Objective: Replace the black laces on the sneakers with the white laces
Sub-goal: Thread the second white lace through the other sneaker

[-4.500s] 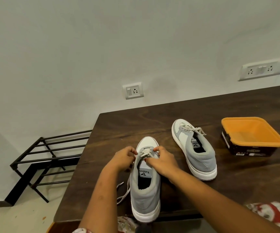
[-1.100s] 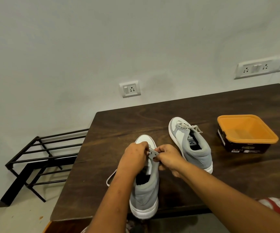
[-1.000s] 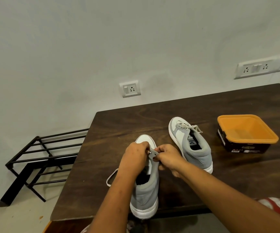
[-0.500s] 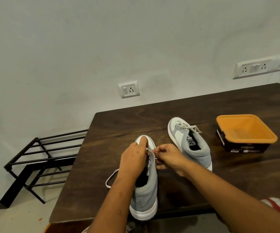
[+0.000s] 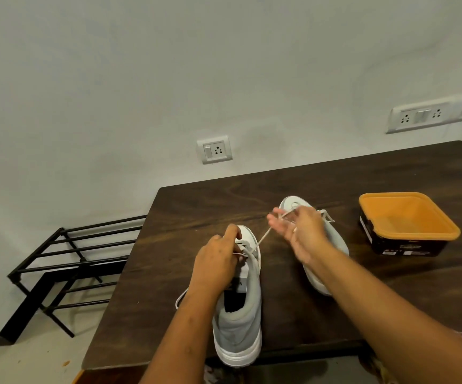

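The near sneaker is standing at six o'clock on the table. The left hand is curling its fingers over the eyelets, gripping it. The right hand, up at one o'clock, is pinching the white lace taut, its other fingers loosely spread, in front of the far sneaker. At two o'clock the orange tub is sitting open, showing only its orange floor.

Looks like home rm: shoe rack, wood table, wall sockets.
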Available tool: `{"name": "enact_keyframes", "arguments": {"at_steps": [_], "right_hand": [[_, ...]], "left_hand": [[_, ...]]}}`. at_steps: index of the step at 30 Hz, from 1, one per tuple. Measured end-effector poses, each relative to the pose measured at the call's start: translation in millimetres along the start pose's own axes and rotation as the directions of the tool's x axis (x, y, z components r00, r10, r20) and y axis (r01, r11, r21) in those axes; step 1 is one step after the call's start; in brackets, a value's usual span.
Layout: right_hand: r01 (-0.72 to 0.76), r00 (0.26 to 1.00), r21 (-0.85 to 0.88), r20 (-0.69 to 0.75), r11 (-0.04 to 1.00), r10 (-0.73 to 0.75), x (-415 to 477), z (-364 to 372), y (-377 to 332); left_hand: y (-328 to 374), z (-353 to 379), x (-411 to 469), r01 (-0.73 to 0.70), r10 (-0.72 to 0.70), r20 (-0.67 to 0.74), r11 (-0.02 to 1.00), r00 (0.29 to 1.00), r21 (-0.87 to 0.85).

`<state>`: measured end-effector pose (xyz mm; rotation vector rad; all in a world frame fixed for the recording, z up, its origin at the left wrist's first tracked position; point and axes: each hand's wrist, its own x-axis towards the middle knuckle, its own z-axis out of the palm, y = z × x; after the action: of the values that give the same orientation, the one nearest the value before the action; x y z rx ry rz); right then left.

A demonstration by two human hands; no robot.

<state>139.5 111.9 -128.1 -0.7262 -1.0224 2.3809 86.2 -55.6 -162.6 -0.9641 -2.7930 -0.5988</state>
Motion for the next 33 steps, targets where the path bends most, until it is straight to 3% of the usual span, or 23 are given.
{"name": "enact_keyframes", "arguments": {"at_steps": [2,4,5,7,8,10,11,13,15,18,21,24,28,33], "right_hand": [[0.138,0.988,0.121,-0.092,0.983,-0.127,4.3,-0.7,-22.3],[0.351,0.926,-0.053,-0.131,0.935,-0.355,5.5,-4.4,-35.0],[0.463,0.864,-0.228,-0.1,0.856,-0.494,4.5,-7.6,-37.6],[0.623,0.71,-0.553,0.102,0.554,-0.697,3.8,-13.6,-33.1],[0.646,0.672,-0.66,0.252,0.385,-0.696,3.5,-15.6,-27.8],[0.628,0.697,-0.775,0.52,0.072,-0.494,3.2,-16.8,-11.2],[0.611,0.737,-0.791,0.586,-0.038,-0.336,0.8,-16.4,-0.5],[0.597,0.791,-0.792,0.608,-0.131,-0.07,-7.0,-14.3,21.1],[0.589,0.807,-0.797,0.589,-0.136,0.039,-13.5,-13.1,37.5],[0.563,0.826,-0.818,0.562,-0.117,0.045,-15.2,-9.7,45.7],[0.513,0.858,-0.857,0.514,0.053,0.01,-12.1,-4.4,41.6],[0.536,0.843,-0.832,0.538,0.144,-0.031,-11.3,1.8,31.9],[0.564,0.822,-0.804,0.567,0.186,-0.042,-15.5,6.8,22.4],[0.456,0.871,-0.866,0.481,0.205,0.095,-12.1,1.9,5.6]], "left_hand": [[-2.3,-1.1,0.5,0.011,-0.011,-0.026,1.0,1.0,0.009],[-3.3,-3.3,1.5,0.039,-0.037,-0.058,0.999,0.998,0.027],[-2.8,-4.5,1.6,0.065,-0.063,-0.073,0.997,0.995,0.029],[-2.7,-7.5,-0.3,0.155,-0.153,-0.095,0.988,0.984,0.013],[-2.7,-9.1,-1.5,0.214,-0.213,-0.09,0.977,0.973,0.001],[-5.0,-11.1,-2.8,0.327,-0.327,-0.021,0.945,0.945,-0.02],[-6.8,-11.3,-2.9,0.363,-0.362,0.039,0.931,0.931,-0.025],[-10.1,-11.3,-3.2,0.401,-0.394,0.15,0.916,0.907,-0.024],[-12.1,-11.2,-3.4,0.428,-0.412,0.198,0.902,0.889,-0.047],[-12.8,-10.2,-2.6,0.444,-0.42,0.206,0.892,0.884,-0.087],[-12.5,-9.2,-0.9,0.447,-0.419,0.208,0.888,0.884,-0.111],[-10.8,-9.6,-0.4,0.439,-0.416,0.19,0.893,0.889,-0.097],[-8.0,-10.9,-2.2,0.453,-0.436,0.178,0.889,0.882,-0.068],[-6.3,-13.1,-5.0,0.424,-0.407,0.169,0.902,0.898,-0.083]]}}
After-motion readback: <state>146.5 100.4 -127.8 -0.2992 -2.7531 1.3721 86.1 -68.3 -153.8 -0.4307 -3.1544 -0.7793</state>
